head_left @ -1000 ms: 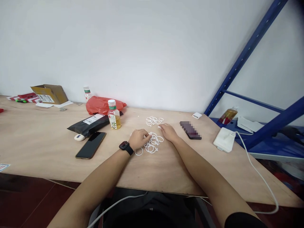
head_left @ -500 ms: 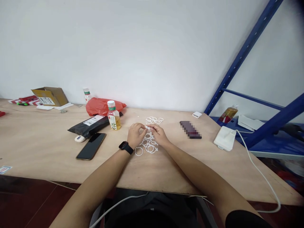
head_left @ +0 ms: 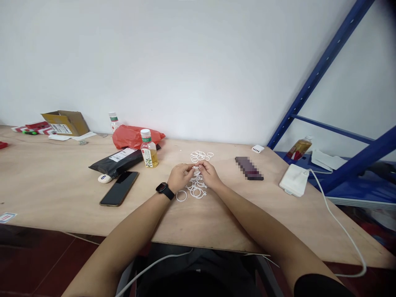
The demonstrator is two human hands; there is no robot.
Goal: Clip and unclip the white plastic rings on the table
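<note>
My left hand [head_left: 181, 177], with a black watch on its wrist, meets my right hand [head_left: 208, 173] over the middle of the table. Both are closed, fingertips pinching a small white ring [head_left: 196, 168] between them; the fingers cover much of it. Under and in front of the hands lies a loose pile of white plastic rings [head_left: 197, 192], some with a small tab. One plain white ring [head_left: 181, 196] lies apart near my left wrist. Beyond the fingertips is another cluster of white rings [head_left: 199, 156].
Left of my hands are a drink bottle [head_left: 149, 150], a black phone [head_left: 119, 189], a black parcel bag [head_left: 113, 163], a red plastic bag [head_left: 130, 137] and a cardboard box [head_left: 69, 123]. To the right lie a pixelated dark object [head_left: 249, 168] and a white power bank [head_left: 293, 180] with a cable.
My hands have come closer together, the left fingers reaching further right toward the right fingertips. The view has shifted slightly. The rings on the table lie as before.
</note>
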